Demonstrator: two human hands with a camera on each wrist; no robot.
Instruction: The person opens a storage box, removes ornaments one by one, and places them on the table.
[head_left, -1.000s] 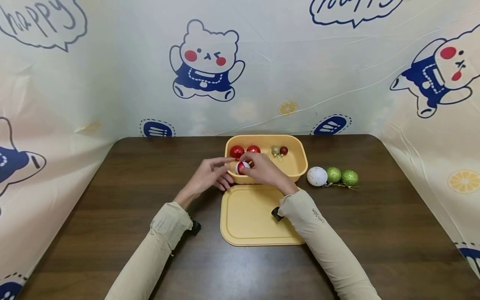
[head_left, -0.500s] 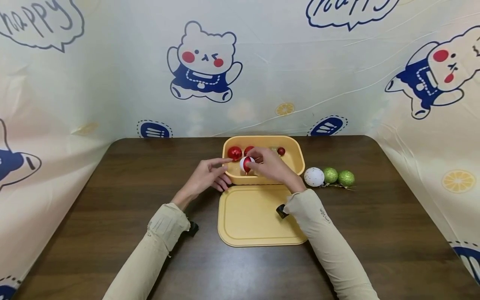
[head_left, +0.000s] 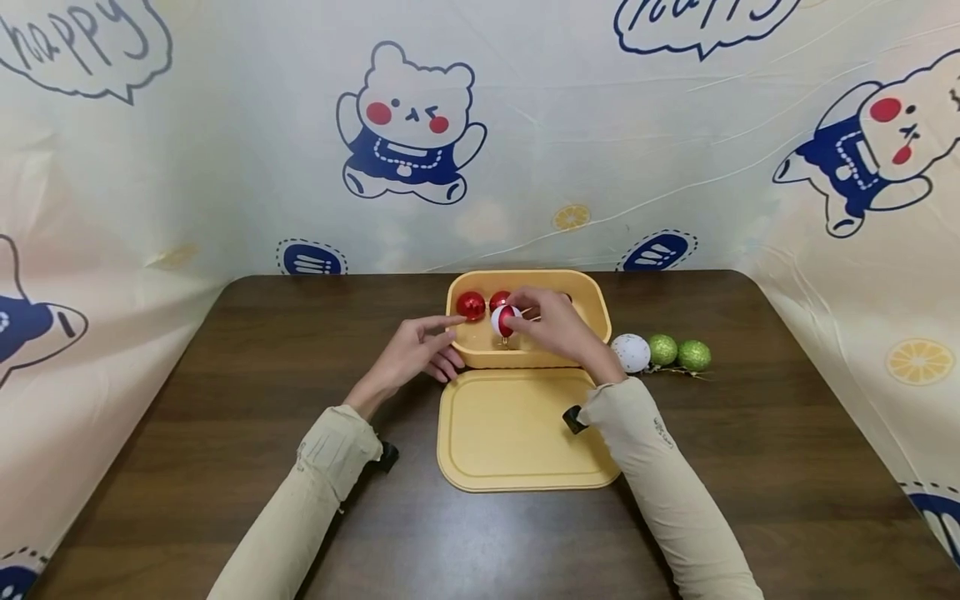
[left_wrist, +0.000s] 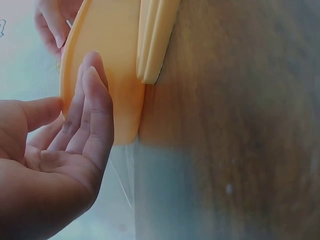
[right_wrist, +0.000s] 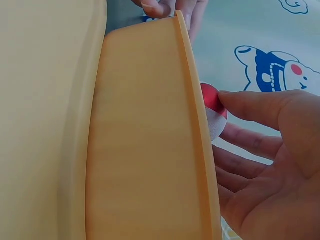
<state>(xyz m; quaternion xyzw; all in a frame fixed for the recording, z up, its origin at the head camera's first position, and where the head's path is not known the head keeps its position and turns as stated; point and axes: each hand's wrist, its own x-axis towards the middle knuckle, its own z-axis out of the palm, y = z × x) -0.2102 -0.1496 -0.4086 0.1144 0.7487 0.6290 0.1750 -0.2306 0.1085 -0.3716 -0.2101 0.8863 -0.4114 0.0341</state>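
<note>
My right hand [head_left: 553, 321] pinches a red and white Christmas bauble [head_left: 504, 321] between thumb and fingers, over the yellow box [head_left: 534, 359]. The bauble's metal cap points down. In the right wrist view the same bauble [right_wrist: 214, 110] shows partly behind the box wall. My left hand [head_left: 415, 353] stays at the box's left end, fingers loosely extended, touching its rim. In the left wrist view that hand [left_wrist: 65, 145] has its thumb by the rim and its fingers along the outer wall. Inside lie two shiny red baubles [head_left: 471, 305]; my right hand hides the box's right part.
A yellow lid [head_left: 525, 433] lies flat in front of the box. To the box's right, a speckled white ball [head_left: 631, 353] and two glittery green balls [head_left: 693, 356] rest on the dark wooden table [head_left: 300, 333]. A printed cloth [head_left: 525, 167] hangs behind.
My right hand has lifted the red and white bauble slightly and carried it to the right within the box's outline. The left hand has kept its place at the left rim.
</note>
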